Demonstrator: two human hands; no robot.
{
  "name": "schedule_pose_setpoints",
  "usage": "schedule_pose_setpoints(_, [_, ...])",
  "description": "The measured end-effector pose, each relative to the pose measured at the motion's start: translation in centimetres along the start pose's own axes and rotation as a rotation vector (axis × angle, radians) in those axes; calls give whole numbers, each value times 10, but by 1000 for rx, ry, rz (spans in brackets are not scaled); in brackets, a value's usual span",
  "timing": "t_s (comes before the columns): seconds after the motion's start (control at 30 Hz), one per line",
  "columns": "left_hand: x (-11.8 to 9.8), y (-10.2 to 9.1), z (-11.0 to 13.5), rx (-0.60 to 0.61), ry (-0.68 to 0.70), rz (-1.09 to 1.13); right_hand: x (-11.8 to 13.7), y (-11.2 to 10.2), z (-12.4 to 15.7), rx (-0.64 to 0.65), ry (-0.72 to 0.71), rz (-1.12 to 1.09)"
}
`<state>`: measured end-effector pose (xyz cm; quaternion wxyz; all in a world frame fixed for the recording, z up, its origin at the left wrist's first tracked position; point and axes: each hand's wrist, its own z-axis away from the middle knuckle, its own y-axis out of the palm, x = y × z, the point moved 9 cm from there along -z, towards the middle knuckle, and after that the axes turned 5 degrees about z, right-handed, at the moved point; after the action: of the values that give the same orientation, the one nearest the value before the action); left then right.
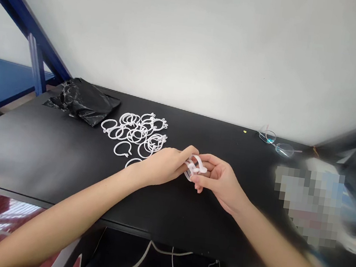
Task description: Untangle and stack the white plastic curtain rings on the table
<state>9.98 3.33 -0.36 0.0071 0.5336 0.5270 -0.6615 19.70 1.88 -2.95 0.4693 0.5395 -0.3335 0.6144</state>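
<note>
Both my hands meet over the middle of the black table (45,159). My left hand (163,164) and my right hand (219,179) are closed on a small bunch of white plastic rings (197,167) held between their fingertips. Several loose white rings (136,134) of the same kind lie spread on the table just left of my left hand, one ring partly hidden behind my left wrist.
A crumpled black plastic bag (83,100) lies at the table's back left. A pair of glasses (276,143) rests near the white wall at the back right. A blurred patch covers the right end. Blue metal frame bars (36,60) stand at left. Cables hang below the front edge.
</note>
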Motion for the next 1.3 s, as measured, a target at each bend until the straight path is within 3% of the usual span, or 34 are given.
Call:
schedule_pose_setpoints(0.13, [7,7,0,11,-48,408,3,9,4,51,-35,-49])
schedule_pose_setpoints(0.27, [13,13,0,6,-131,587,11,6,10,-108,-168,3])
schedule_pose_setpoints(0.37, [9,12,0,20,-106,556,7,11,11,-91,-154,65])
schedule_pose_setpoints(0.53, [-2,7,1,31,28,221,-8,20,7,142,12,151])
schedule_pose_setpoints(0.63, [-8,10,1,83,80,77,-8,20,8,220,39,218])
schedule_pose_setpoints(0.77, [-13,11,2,111,109,150,0,32,15,338,4,183])
schedule_pose_setpoints(0.83, [-11,10,2,95,99,212,2,35,17,338,-23,147])
schedule_pose_setpoints(1.0, [-10,11,3,49,130,351,8,37,21,219,-152,184])
schedule_pose_setpoints(1.1, [-14,7,5,29,144,431,21,43,29,217,-296,274])
schedule_pose_setpoints(1.23, [-11,8,6,80,-10,675,47,54,47,284,-602,513])
schedule_pose_setpoints(1.3, [-10,15,6,144,-72,761,52,54,51,304,-683,582])
